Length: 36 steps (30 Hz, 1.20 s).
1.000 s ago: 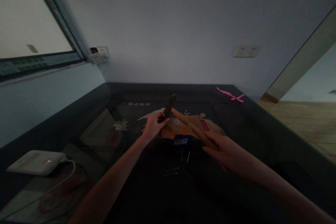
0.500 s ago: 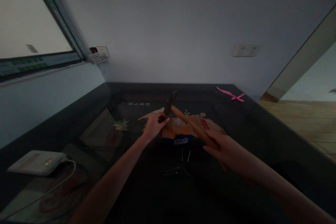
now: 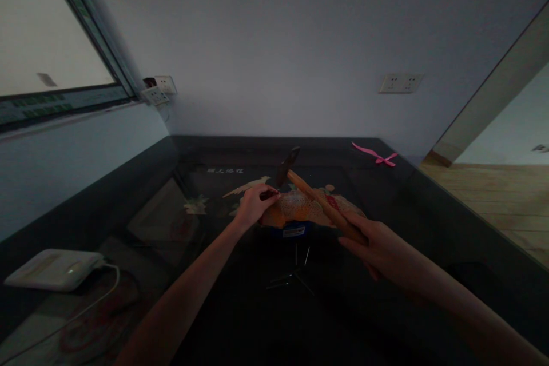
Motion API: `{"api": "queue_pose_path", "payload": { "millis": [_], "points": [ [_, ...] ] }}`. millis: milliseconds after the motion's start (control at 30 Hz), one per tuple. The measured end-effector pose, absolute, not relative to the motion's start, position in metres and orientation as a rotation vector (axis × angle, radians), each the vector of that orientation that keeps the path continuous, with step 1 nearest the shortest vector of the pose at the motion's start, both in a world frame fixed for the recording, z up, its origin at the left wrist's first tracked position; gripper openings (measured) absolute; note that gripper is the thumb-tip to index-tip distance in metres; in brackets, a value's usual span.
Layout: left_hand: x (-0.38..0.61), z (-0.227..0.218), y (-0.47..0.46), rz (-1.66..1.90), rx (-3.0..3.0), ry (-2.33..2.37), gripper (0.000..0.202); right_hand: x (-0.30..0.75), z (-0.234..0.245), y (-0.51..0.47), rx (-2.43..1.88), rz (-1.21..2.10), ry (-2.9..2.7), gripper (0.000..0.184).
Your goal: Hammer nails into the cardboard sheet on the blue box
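Observation:
My right hand (image 3: 372, 245) grips the wooden handle of a hammer (image 3: 315, 199), whose dark metal head is raised above an orange-tan piece of wood (image 3: 300, 210) lying on the dark glass table (image 3: 240, 309). My left hand (image 3: 254, 205) is pinched at the left end of that wood, just below the hammer head, holding something small and dark that I cannot make out. Several loose nails (image 3: 291, 274) lie on the table in front of the wood.
A white device with a cable (image 3: 54, 269) rests at the table's left front. A pink ribbon (image 3: 375, 154) lies at the far right corner. Wall sockets (image 3: 400, 82) sit on the back wall, a window at left, wooden floor at right.
The hammer head has lifted slightly and shifted right, away from my left hand's pinch. My left hand stays in place on the wood.

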<state>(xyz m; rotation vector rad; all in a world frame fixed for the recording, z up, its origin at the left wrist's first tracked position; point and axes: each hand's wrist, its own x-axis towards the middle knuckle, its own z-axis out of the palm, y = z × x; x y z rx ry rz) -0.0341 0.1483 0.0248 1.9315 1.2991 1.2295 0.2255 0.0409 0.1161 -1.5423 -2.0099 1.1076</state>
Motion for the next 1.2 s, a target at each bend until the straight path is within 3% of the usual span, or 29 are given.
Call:
{"api": "queue_pose_path", "payload": {
  "millis": [200, 767, 1000, 1200],
  "points": [
    [-0.033, 0.027, 0.145, 1.219, 1.994, 1.412, 0.011, 0.226, 0.111, 0.043, -1.525, 1.067, -2.107, 0.036],
    [-0.034, 0.024, 0.147, 1.249, 2.046, 1.341, 0.008, 0.222, 0.125, 0.037, -1.547, 1.121, -2.044, 0.041],
    [-0.034, 0.038, 0.14, 1.18, 2.098, 1.311, 0.012, 0.227, 0.105, 0.031, -1.484, 1.258, -1.871, 0.044],
    [-0.044, 0.079, 0.122, 1.294, 2.3, 1.343, 0.023, 0.235, 0.066, 0.027, -1.394, 1.303, -1.605, 0.039]
  ]
}}
